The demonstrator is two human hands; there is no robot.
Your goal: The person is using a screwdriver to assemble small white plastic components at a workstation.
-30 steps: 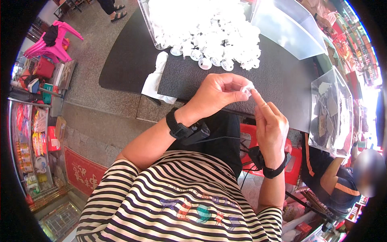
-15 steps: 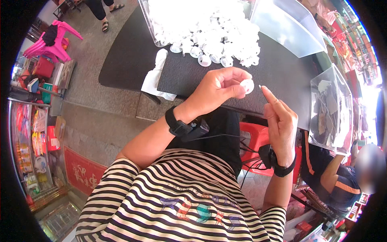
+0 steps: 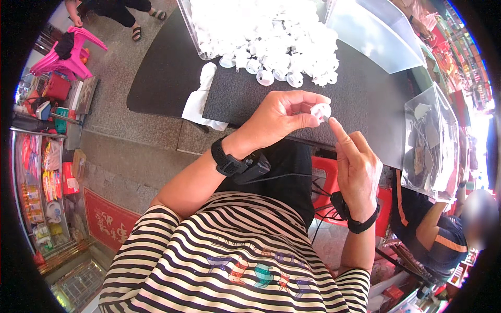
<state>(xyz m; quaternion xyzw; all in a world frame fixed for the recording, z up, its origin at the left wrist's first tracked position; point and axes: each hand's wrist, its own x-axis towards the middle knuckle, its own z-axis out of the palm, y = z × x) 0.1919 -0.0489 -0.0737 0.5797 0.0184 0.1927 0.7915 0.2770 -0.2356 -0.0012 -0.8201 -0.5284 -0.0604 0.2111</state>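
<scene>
Pinched between the thumb and fingers of my left hand (image 3: 292, 110) is a small round white plastic piece (image 3: 321, 110), held above the near edge of the black table (image 3: 365, 99). Its hollow side with openings shows. My right hand (image 3: 357, 161) has its index finger stretched to the piece's lower right rim, the other fingers curled. A tiny greyish bit (image 3: 326, 119) shows at that fingertip; its kind cannot be made out. Beyond my hands lies a big heap of similar white plastic pieces (image 3: 276, 52), overexposed toward the back.
A clear bin (image 3: 430, 141) with flat scraps stands on the right, near a seated person (image 3: 438, 235). A translucent box (image 3: 376, 36) sits at the back right. White crumpled paper (image 3: 198, 101) hangs at the table's left edge. Pink stools (image 3: 70, 55) stand far left.
My right hand has moved left, bringing its index fingertip to the white piece. The piece has turned in my left hand. At the upper left, a person's hand has appeared near the pink stools.
</scene>
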